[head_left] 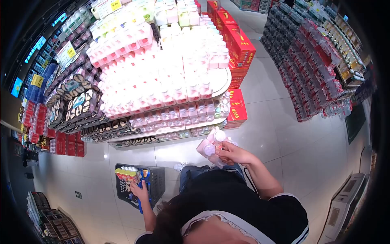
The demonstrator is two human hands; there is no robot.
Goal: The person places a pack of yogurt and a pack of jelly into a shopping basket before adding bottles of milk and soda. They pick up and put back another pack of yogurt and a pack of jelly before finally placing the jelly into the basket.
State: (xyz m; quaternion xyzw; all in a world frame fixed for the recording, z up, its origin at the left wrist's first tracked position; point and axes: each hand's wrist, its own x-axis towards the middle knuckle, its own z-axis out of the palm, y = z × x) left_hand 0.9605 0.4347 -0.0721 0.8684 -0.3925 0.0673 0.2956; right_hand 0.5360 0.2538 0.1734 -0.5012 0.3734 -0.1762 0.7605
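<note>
My right hand (230, 153) is closed on a pack of pink bottles (206, 149) with pale caps, held in front of my body, above the floor. Lower left, my left hand (139, 190) is over a dark grey shopping basket (158, 183), beside a pack of small bottles (126, 174) with white tops and red and yellow labels. Its fingers are partly spread near the pack; whether they touch it is not clear. A blue item (145, 175) lies in the basket beside that hand.
Ahead stands a large display of pink bottles (166, 95), with red boxes (239, 44) at its right side. Stacked bottle packs (308, 61) stand at the right. A grey-white cabinet (339, 211) is at lower right. Tiled floor (264, 126) lies between the displays.
</note>
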